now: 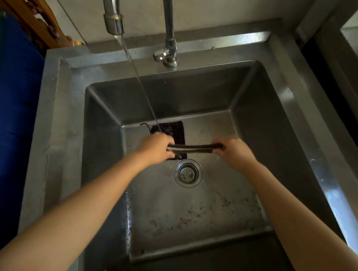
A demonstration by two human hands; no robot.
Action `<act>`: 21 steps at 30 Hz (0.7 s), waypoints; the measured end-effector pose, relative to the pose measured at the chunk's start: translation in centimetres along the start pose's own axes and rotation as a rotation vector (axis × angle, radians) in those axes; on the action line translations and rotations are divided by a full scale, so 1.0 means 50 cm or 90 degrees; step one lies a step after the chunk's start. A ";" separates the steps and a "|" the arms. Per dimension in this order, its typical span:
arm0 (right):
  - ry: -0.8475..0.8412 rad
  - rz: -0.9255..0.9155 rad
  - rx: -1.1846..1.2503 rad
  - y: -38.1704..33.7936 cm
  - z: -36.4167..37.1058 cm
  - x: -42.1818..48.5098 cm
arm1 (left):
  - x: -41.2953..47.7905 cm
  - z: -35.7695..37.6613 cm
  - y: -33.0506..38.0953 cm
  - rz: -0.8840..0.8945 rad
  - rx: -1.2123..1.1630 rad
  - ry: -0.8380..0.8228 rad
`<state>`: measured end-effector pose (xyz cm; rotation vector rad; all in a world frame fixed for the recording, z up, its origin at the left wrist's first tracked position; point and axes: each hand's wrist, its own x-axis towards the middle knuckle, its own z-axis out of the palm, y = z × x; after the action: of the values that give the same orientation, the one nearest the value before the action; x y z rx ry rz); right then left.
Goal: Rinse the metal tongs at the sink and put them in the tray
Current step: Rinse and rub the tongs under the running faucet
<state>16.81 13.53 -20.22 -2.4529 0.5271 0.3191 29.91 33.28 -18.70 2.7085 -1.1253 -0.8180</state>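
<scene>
Tongs (191,148) horizontal over sink (77,70), left hand (155,147) and right hand (234,152) gripping opposite ends.

clear: sink (257,102) floor nearside (drain (188,172) flush) | blocked: far-left — water stream (143,89), dark mat (175,133)

No text, label, brand, number or sign can be read anywhere in the view. The steel sink (55,127) carries no legible stamp or marking on its rim or walls, and the tap (113,16) above the sink's back edge shows bare metal only. The metal tongs (194,148), held over the sink's drain, show no engraving that can be made out.
</scene>
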 end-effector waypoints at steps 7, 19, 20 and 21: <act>-0.157 -0.017 -0.169 0.060 0.103 -0.051 | -0.045 0.191 0.058 0.021 -0.049 0.057; -0.017 0.147 0.095 0.181 0.200 -0.032 | 0.093 0.171 0.035 -0.031 -0.138 0.136; 0.000 0.175 0.103 0.192 0.203 -0.027 | 0.101 0.164 0.015 -0.088 -0.190 0.165; 0.020 0.204 0.107 0.202 0.207 -0.020 | 0.110 0.158 -0.004 -0.146 -0.221 0.193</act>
<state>10.39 12.60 -33.18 -2.2128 0.9247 0.3504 29.20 30.53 -27.90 2.5751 -0.5610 -0.5385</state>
